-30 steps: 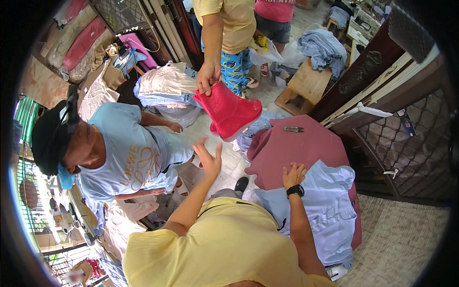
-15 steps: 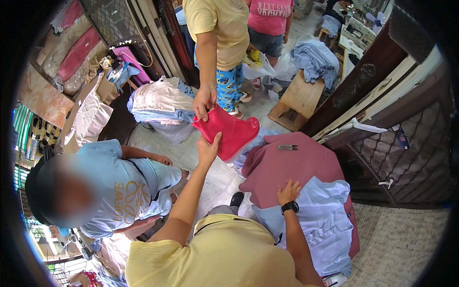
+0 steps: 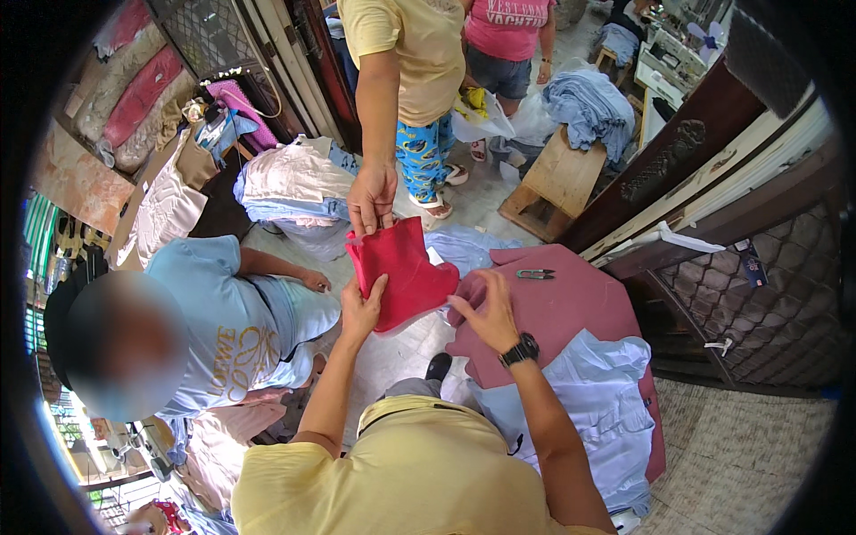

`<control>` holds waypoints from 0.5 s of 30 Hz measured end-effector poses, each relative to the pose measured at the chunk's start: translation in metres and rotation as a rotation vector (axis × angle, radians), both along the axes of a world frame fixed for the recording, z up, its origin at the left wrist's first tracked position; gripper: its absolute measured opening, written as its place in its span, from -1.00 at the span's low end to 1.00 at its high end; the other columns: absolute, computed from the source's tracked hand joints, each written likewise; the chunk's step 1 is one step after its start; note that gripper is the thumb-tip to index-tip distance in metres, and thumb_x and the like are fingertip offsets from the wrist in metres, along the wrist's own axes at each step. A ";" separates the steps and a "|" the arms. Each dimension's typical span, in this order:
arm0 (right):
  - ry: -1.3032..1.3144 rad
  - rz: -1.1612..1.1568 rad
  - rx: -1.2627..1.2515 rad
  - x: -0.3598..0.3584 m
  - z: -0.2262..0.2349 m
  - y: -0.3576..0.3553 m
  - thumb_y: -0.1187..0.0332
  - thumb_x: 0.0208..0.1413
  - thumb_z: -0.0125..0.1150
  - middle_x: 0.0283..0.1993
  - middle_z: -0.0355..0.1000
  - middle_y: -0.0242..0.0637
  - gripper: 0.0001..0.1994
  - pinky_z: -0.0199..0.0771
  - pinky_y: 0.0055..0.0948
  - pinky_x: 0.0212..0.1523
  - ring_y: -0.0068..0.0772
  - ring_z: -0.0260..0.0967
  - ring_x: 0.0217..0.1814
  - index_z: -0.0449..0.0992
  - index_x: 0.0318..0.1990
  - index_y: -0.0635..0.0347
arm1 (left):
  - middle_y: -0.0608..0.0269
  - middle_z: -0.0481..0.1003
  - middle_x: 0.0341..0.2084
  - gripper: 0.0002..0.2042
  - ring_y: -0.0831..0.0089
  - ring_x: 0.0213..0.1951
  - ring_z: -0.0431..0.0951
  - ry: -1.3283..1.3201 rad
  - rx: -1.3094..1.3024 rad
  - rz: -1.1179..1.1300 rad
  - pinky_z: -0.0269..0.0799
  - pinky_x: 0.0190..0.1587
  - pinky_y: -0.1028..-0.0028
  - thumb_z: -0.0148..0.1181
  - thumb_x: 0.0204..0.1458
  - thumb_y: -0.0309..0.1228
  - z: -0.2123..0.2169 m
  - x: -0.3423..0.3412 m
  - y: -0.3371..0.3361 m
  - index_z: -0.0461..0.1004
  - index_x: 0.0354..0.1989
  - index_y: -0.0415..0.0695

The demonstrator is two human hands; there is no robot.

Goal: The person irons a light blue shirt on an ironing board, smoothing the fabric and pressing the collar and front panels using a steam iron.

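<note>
Maroon cloth (image 3: 593, 308): draped wide at the person's right, its surface plain.
Pale blue garment (image 3: 597, 419): rumpled across the near part of that cloth.
Light-blue shirt (image 3: 209, 299): worn by a person at the left, gold lettering and a looping emblem on its chest.
Pink shirt (image 3: 508, 20): on someone farther back, two rows of white capitals across it.
Red boot-shaped piece (image 3: 406, 272): held up in front of the person, between both hands, left of the maroon cloth.
Left hand (image 3: 360, 310): grasping the piece's lower left side, thumb over the front.
Right hand (image 3: 490, 314): fingers parted and curved beside the toe end; contact cannot be told.
Co-worker's hand (image 3: 373, 198): at the piece's top edge.
Dark card (image 3: 752, 265): on the grille (image 3: 771, 299), print too small to read.
Green-handled snips (image 3: 535, 274): lying on the maroon cloth.
</note>
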State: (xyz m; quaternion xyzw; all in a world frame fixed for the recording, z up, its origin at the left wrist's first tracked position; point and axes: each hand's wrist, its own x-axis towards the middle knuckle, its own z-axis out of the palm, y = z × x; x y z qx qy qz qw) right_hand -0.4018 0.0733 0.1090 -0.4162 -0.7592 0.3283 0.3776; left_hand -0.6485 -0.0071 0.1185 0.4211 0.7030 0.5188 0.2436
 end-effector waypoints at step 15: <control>0.616 0.455 -0.691 -0.109 -0.009 0.046 0.10 -0.03 0.51 0.18 0.35 -0.08 -0.19 0.39 -0.36 0.16 -0.34 0.35 0.18 0.17 0.24 0.33 | 0.14 0.53 -0.14 -0.66 0.42 -0.10 0.48 -0.048 0.140 -0.061 0.38 0.01 0.41 0.14 0.23 -0.39 0.020 -0.009 -0.021 0.35 0.12 -0.27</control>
